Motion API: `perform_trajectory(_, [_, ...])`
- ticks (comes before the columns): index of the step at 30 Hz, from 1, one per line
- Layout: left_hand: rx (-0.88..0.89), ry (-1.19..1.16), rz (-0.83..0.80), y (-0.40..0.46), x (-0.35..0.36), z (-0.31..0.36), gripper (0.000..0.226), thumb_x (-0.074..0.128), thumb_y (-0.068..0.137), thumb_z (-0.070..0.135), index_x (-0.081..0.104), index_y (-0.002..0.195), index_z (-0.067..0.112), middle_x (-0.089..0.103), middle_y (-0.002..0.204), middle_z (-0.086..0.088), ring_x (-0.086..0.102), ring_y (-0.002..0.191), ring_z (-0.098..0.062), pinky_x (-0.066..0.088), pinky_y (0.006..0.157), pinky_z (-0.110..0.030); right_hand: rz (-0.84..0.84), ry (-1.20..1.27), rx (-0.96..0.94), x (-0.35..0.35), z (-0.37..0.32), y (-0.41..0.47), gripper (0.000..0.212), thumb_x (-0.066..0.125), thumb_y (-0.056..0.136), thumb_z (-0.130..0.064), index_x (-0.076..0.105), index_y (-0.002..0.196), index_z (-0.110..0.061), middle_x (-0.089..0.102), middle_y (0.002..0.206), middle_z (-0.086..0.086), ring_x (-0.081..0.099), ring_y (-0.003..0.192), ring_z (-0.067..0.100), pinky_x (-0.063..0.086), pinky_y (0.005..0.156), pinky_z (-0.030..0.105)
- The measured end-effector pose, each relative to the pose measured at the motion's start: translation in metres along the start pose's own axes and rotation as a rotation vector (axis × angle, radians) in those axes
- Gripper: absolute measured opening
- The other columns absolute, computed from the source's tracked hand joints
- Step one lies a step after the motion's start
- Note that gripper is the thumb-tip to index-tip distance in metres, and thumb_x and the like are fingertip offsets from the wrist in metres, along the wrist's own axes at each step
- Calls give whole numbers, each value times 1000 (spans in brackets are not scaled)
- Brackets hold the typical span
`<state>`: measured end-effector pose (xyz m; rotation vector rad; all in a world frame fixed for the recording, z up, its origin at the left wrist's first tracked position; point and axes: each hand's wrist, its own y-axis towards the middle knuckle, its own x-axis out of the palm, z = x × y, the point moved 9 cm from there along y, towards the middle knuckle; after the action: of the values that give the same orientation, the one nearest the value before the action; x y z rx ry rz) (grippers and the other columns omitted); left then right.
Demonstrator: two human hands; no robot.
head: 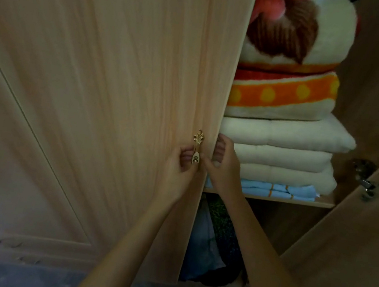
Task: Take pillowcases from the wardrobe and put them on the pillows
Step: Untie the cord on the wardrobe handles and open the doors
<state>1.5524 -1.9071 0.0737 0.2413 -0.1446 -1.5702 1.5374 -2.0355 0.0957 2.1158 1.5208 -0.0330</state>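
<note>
I face a light wooden wardrobe. Its left door (107, 97) stands partly open, and my left hand (179, 166) pinches the small gold handle (197, 149) on it. My right hand (223, 162) wraps around the free edge of that same door, fingers curled behind it. On the shelf (271, 198) inside lies a stack of folded bedding: light blue striped linen (277, 190) at the bottom, thick white quilts (285, 144) above it, and an orange, red and white blanket (290, 60) on top. No pillows are in view.
The right wardrobe door (352, 239) is swung open, with a metal hinge (369, 188) showing. Below the shelf sit dark and blue fabrics (207, 248). A bluish floor (18, 277) runs along the bottom of the view.
</note>
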Motion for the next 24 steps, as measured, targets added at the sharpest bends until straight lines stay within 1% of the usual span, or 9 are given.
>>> perform_trajectory(1, [10, -27, 10, -1, 3, 3, 27, 53, 87, -6, 51, 114, -7, 57, 91, -6, 56, 84, -12, 52, 82, -28, -31, 19, 6, 2, 3, 2, 58, 66, 81, -7, 39, 132, -11, 56, 117, 3, 55, 106, 14, 46, 90, 27])
perform_trajectory(4, [34, -46, 33, -8, 12, 6, 21, 57, 86, -1, 53, 105, 4, 59, 89, 2, 55, 81, -4, 48, 73, -11, -120, 39, -1, 6, 8, 5, 51, 64, 84, -11, 42, 130, -14, 56, 106, -11, 56, 99, 6, 46, 85, 19])
perform_trajectory(7, [14, -92, 87, -12, 15, 6, 22, 57, 85, -5, 53, 93, 16, 58, 88, 7, 54, 80, -1, 45, 77, -16, -214, 42, -32, 9, 10, 7, 48, 63, 85, -13, 43, 128, -17, 53, 100, -24, 53, 90, -11, 44, 76, 4])
perform_trajectory(8, [-1, -105, 113, -13, 14, 5, 27, 56, 84, -7, 53, 90, 19, 58, 88, 7, 55, 79, 0, 45, 78, -18, -243, 42, -40, 9, 11, 7, 48, 62, 85, -12, 42, 129, -17, 55, 102, -21, 54, 90, -11, 45, 78, 5])
perform_trajectory(11, [6, -97, 128, -22, 11, 2, 35, 52, 84, -12, 53, 88, 23, 58, 87, 7, 57, 73, 7, 45, 80, -25, -312, 36, -90, 8, 10, 1, 50, 59, 85, -6, 39, 131, -11, 56, 113, -5, 55, 101, 5, 49, 89, 26])
perform_trajectory(14, [10, -82, 171, -37, 7, 2, 34, 50, 84, -13, 52, 87, 20, 57, 88, 5, 55, 76, -4, 43, 81, -36, -318, 39, -131, 6, 9, -9, 45, 57, 85, -3, 40, 127, -5, 58, 113, 6, 57, 102, 15, 50, 88, 31])
perform_trajectory(16, [19, -78, 206, -49, 5, 5, 36, 48, 85, -13, 51, 84, 22, 54, 87, 5, 52, 77, -10, 41, 81, -39, -298, 42, -160, 5, 6, -18, 39, 58, 85, -6, 43, 121, -4, 59, 105, 4, 59, 93, 13, 49, 80, 20])
perform_trajectory(19, [40, -35, 249, -69, 1, 7, 26, 48, 88, -6, 50, 91, 21, 54, 90, 6, 51, 80, -9, 43, 83, -39, -273, 49, -229, 3, -4, -34, 33, 61, 83, -9, 47, 112, -3, 56, 92, -3, 53, 75, -2, 42, 64, 2])
perform_trajectory(24, [56, 25, 307, -98, -10, 15, 29, 51, 83, -9, 48, 102, 12, 52, 89, 6, 51, 79, -4, 46, 84, -36, -315, 107, -224, 2, -10, -57, 32, 65, 81, -8, 48, 108, -7, 50, 82, -19, 52, 71, -7, 42, 59, 3])
